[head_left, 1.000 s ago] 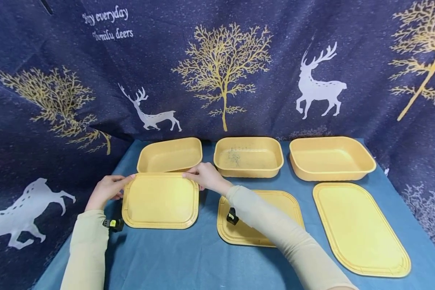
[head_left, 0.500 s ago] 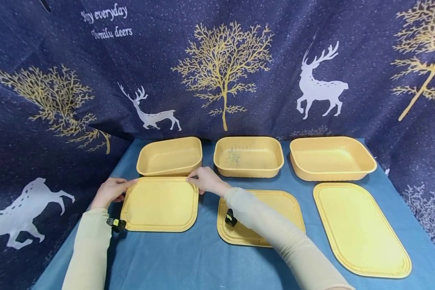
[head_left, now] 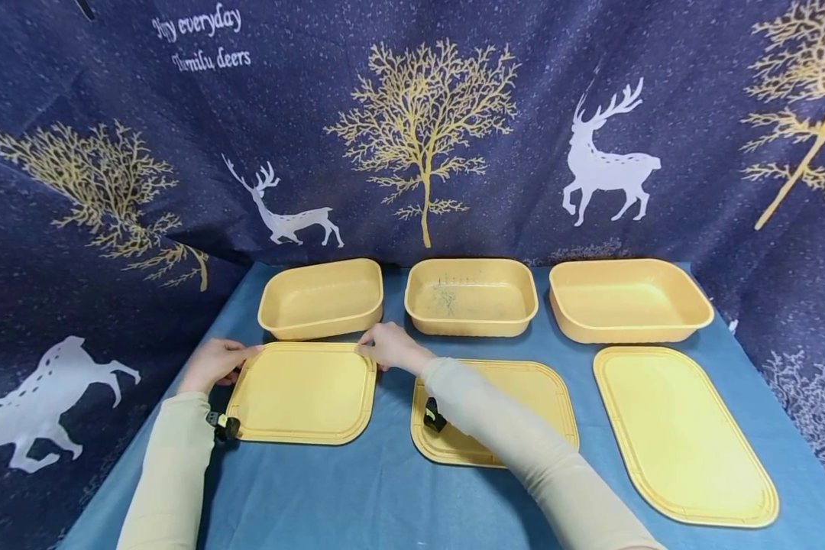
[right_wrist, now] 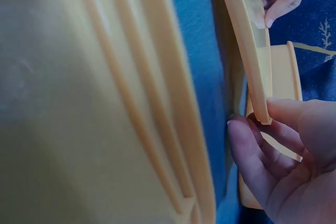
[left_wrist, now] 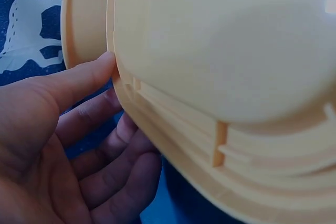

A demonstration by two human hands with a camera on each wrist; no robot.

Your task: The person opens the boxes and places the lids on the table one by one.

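A yellow rectangular lid (head_left: 304, 397) with rounded corners lies nearly level at the left of the table, in front of the left yellow container (head_left: 323, 305). My left hand (head_left: 213, 362) pinches its far left corner; in the left wrist view the thumb rests on the rim of the lid (left_wrist: 210, 51) and the fingers curl below. At the far right corner my right hand (head_left: 393, 347) pinches the same lid. From the right wrist the lid (right_wrist: 247, 40) appears edge-on, its corner between thumb and fingers, with a gap beneath it.
Two more yellow containers, a middle one (head_left: 472, 327) and a right one (head_left: 629, 334), stand along the back. A second lid (head_left: 522, 389) lies under my right forearm; a third lid (head_left: 687, 435) lies at the right. A dark patterned cloth (head_left: 495, 191) hangs behind the blue-covered table (head_left: 357, 496).
Both hands have brought the lid lower and nearer to me. More of the left container's front now shows behind it. The other lids and containers have stayed put.
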